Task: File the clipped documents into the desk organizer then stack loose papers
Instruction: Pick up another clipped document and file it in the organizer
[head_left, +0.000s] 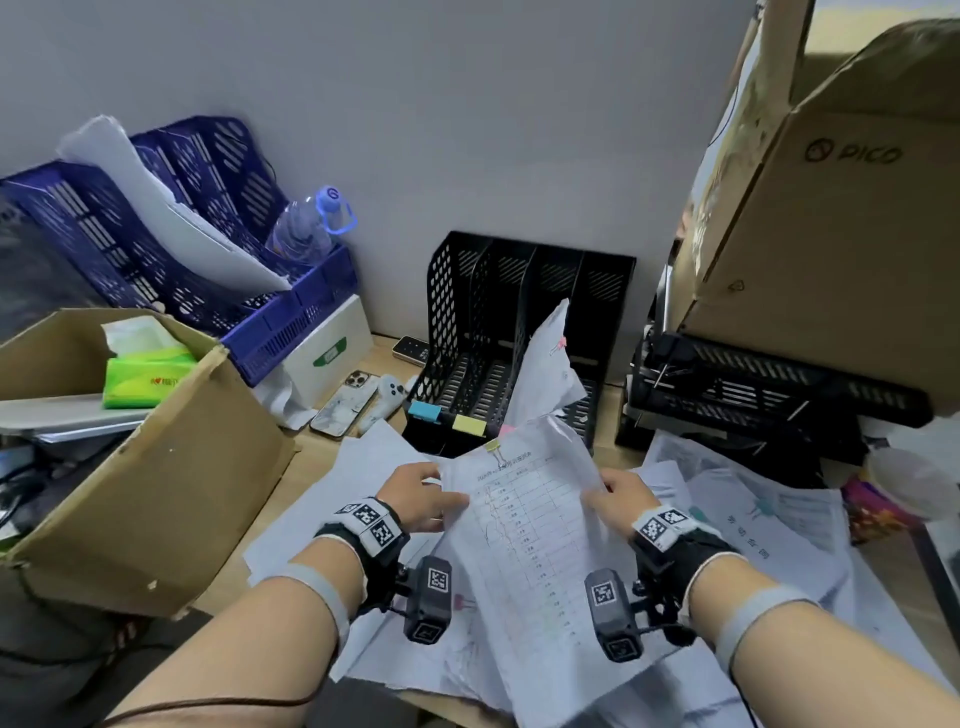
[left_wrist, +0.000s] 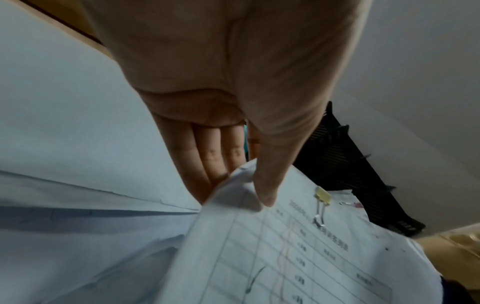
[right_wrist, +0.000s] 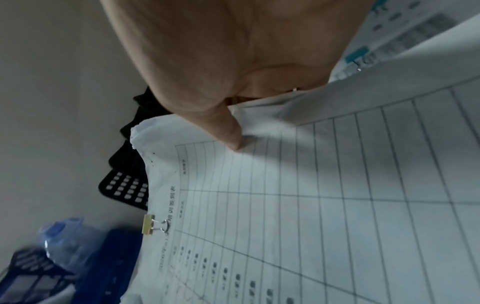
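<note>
A clipped document (head_left: 530, 519) with a printed table and a yellow binder clip (head_left: 492, 446) at its top edge is lifted above the desk. My left hand (head_left: 426, 499) pinches its left edge, thumb (left_wrist: 267, 185) on top and fingers under the sheet. My right hand (head_left: 618, 501) pinches the right edge, thumb (right_wrist: 228, 131) on the page. Just beyond stands the black desk organizer (head_left: 519, 332), with one pink-clipped document (head_left: 548, 364) leaning in a slot. Loose papers (head_left: 363, 493) lie spread under my hands, and a blue-clipped document (head_left: 763, 519) lies to the right.
An open cardboard box (head_left: 145, 457) with a green tissue pack stands at left. Behind it sits a blue organizer (head_left: 208, 270) with papers and a water bottle (head_left: 306, 228). Phones (head_left: 345, 402) lie by the black organizer. A PICO carton (head_left: 831, 223) on a black tray (head_left: 769, 389) fills the right.
</note>
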